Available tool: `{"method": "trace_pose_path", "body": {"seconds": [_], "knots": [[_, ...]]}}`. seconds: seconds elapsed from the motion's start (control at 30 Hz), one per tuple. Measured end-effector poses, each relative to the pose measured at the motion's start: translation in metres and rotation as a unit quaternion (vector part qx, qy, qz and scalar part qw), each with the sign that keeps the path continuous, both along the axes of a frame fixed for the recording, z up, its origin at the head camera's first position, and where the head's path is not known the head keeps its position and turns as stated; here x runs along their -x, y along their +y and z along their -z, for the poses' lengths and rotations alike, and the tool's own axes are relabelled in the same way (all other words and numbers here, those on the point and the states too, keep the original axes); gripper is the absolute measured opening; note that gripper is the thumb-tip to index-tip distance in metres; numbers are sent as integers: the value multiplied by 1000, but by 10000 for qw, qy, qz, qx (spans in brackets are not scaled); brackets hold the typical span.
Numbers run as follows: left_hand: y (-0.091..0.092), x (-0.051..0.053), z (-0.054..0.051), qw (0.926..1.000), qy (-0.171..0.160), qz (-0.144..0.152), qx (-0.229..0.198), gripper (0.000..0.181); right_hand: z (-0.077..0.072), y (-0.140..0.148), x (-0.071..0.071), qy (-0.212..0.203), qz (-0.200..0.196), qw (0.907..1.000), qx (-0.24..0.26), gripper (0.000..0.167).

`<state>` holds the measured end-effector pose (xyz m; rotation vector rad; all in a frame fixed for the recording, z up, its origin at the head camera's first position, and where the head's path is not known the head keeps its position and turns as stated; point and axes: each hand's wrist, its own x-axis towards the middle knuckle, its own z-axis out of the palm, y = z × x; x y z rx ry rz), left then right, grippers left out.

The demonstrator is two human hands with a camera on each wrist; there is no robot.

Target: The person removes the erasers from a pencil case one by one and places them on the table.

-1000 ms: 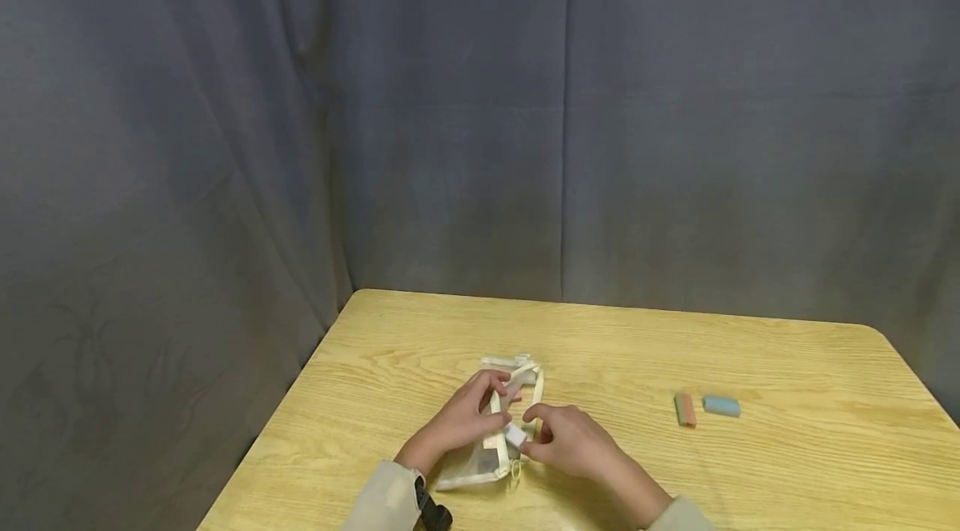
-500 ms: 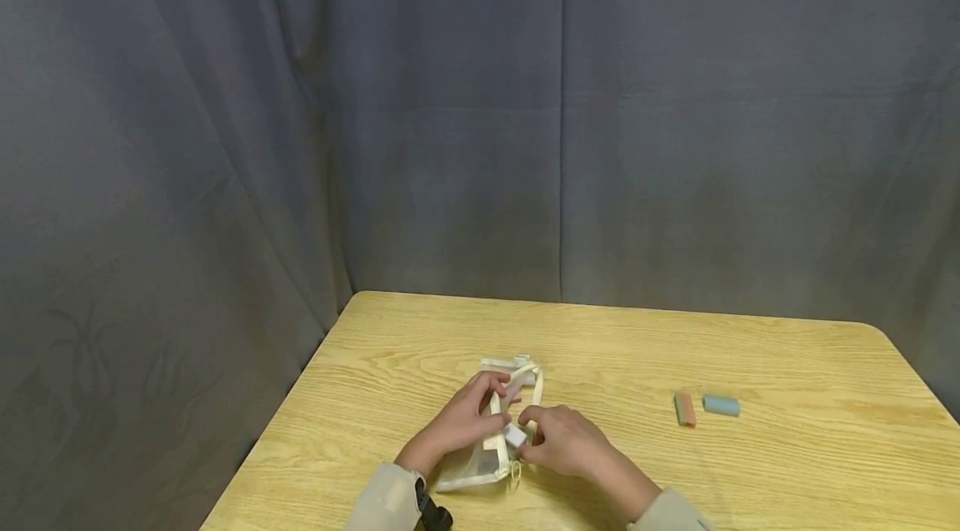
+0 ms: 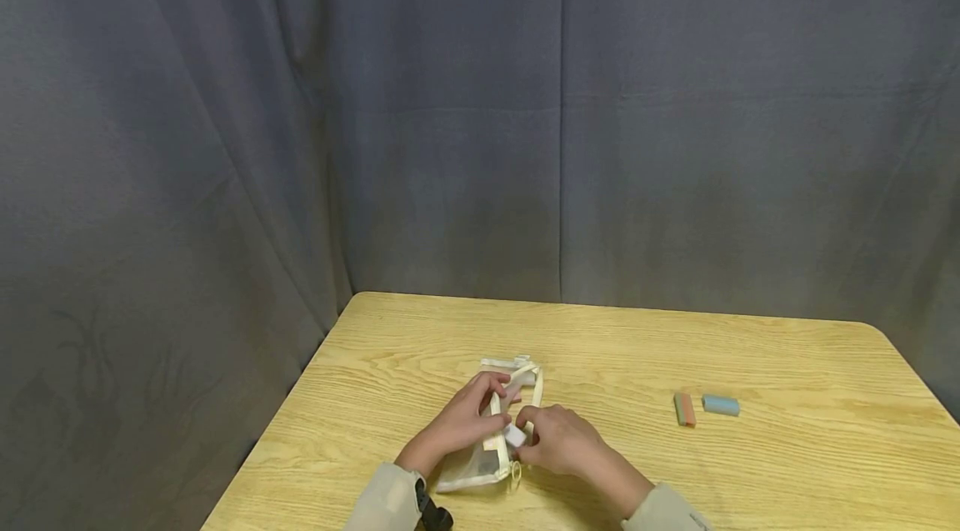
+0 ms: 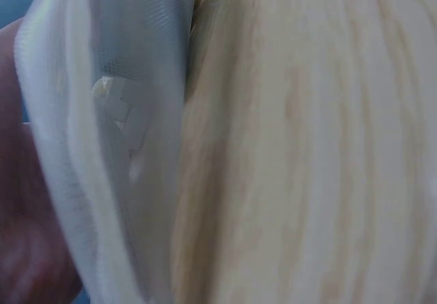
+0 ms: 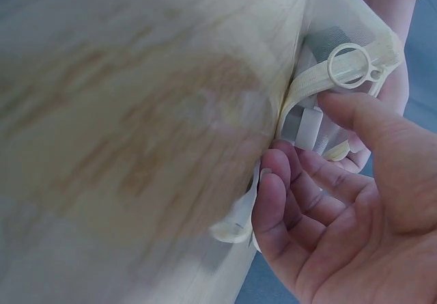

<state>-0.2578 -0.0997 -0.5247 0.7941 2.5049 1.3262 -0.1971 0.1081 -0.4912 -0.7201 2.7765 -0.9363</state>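
Note:
A see-through mesh zip pouch (image 3: 472, 468) with cream edging stands tilted on the table, its mouth spread wide. My left hand (image 3: 457, 423) grips the pouch's left side, thumb and fingers at the rim; in the left wrist view the mesh (image 4: 140, 188) hides most of this hand. At the mouth, my right hand (image 3: 566, 441) pinches a small white eraser (image 3: 514, 435) between thumb and fingers. The right wrist view shows the eraser (image 5: 309, 128) between the thumb tip and fingertips, next to the pouch's zipper ring (image 5: 349, 65). Something pinkish (image 3: 516, 396) lies inside the pouch.
An orange-and-green block (image 3: 685, 410) and a blue block (image 3: 721, 405) lie on the wooden table (image 3: 810, 448) to the right. Grey curtains (image 3: 450, 139) hang behind the table and along its left side. A black strap (image 3: 431, 506) circles the left wrist.
My right hand has shifted slightly left, further into the pouch's mouth with the eraser. The left hand and the pouch have stayed in place.

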Motion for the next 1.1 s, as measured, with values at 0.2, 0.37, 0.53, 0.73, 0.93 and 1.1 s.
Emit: {"method": "trace_pose_path", "body": {"seconds": [0.2,0.37,0.53,0.73,0.93,1.1], "knots": [[0,-1,0,10000,-47,-3,-48,25,-1,0,1,-114,71,9999,-55,27],[0,0,0,10000,19,-39,-11,25,0,0,2,-250,71,9996,-77,29],[0,1,2,10000,9,-26,-41,26,0,1,3,-250,71,9996,-108,24],[0,2,4,10000,13,-25,-26,26,1,1,4,-222,171,9995,-141,17],[1,2,3,10000,22,-33,-62,25,0,1,4,4,233,9995,-216,14],[1,1,3,10000,9,-69,2,25,-3,1,4,241,318,9988,-300,13]]}}
